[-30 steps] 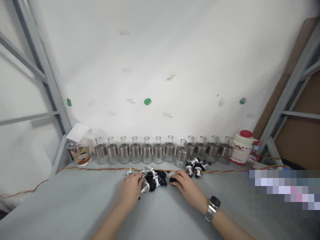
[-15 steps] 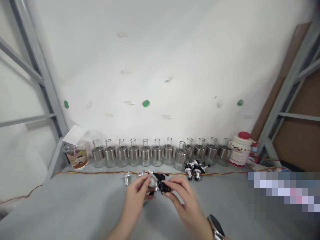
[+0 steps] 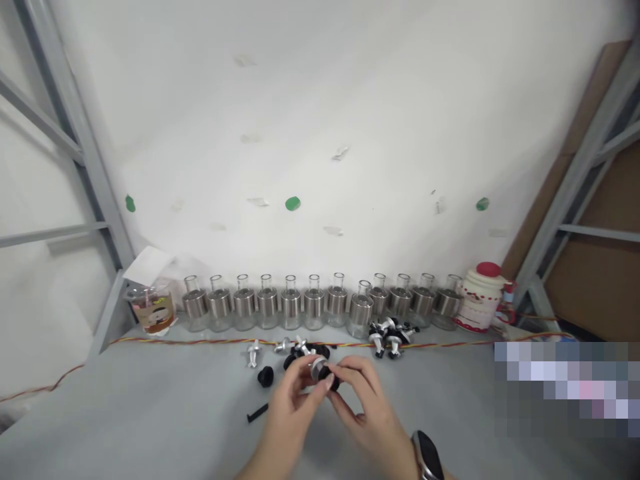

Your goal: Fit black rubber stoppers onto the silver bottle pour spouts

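Observation:
Both hands meet above the grey tabletop (image 3: 200,400). My left hand (image 3: 294,407) has its fingers closed around a silver pour spout piece (image 3: 317,367). My right hand (image 3: 363,400), with a watch on its wrist, pinches a black stopper (image 3: 332,382) pressed against that piece; fingers hide how they join. To the left of my left hand lie a black round stopper (image 3: 265,377) and a thin black stick-like part (image 3: 257,413). Just beyond the fingers are a silver spout part (image 3: 253,353) and more silver and black pieces (image 3: 300,345).
A row of glass bottles with metal bands (image 3: 291,301) stands along the wall. Black-and-silver spouts (image 3: 393,339) are heaped before its right part. A twisted red-yellow wire (image 3: 210,343) crosses the table. A drink cup (image 3: 153,313) and a red-lidded jar (image 3: 481,300) flank the bottles.
My left hand has shifted right and the silver piece now touches the black stopper in my right hand. The black stopper and stick-like part on the table have come into view.

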Motion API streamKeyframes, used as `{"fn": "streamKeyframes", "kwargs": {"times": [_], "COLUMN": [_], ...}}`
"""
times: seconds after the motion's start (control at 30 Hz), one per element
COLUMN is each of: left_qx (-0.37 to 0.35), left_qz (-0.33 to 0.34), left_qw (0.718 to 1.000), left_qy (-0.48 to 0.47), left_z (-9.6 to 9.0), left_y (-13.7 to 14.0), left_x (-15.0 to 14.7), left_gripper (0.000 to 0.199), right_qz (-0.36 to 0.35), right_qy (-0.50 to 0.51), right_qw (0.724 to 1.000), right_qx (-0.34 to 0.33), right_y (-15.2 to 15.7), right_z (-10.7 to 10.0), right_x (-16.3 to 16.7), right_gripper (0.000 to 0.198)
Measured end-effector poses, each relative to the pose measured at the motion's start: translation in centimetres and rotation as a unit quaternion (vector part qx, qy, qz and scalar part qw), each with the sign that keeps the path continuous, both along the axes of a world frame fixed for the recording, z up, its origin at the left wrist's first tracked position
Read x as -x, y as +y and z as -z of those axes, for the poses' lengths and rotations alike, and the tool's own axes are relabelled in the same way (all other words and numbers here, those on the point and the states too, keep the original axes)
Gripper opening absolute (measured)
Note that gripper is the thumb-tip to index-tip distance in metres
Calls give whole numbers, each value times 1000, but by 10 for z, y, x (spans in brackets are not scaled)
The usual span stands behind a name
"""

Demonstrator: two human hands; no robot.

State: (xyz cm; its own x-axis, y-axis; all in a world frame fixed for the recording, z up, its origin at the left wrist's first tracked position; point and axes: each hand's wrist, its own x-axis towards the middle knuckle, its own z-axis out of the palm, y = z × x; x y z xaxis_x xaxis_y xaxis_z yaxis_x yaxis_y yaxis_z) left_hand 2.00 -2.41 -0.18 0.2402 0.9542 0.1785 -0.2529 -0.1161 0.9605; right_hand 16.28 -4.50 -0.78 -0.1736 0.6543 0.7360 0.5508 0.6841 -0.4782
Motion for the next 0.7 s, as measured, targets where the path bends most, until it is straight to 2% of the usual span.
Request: {"fn": "streamKeyframes", "kwargs": {"times": [0.13,0.27,0.4,0.57,0.7], "left_qx": [-50,-55,-65,-86,-118], "left_qz": [10,15,-19,-66,-52], "left_qw": [998,996,992,990,985], "left_qy": [29,68,107,92,113], "left_z": [9,5,2,12,14], "left_y": [2,-1,-4,0,1], "left_x": [-3,-3,-2,0,3], "left_gripper": [33,37,37,34,39], "right_qz": [-23,-21,-1,14,17], "right_qy": [-8,-6,0,17,12], "right_qw": [1000,1000,1000,999,999], "right_qx": [11,16,21,33,33], "right_y": [-2,-3,-1,2,1], "right_z": [2,5,7,7,7], "right_x": [1,1,4,4,2], "right_gripper": [42,45,44,37,37]}}
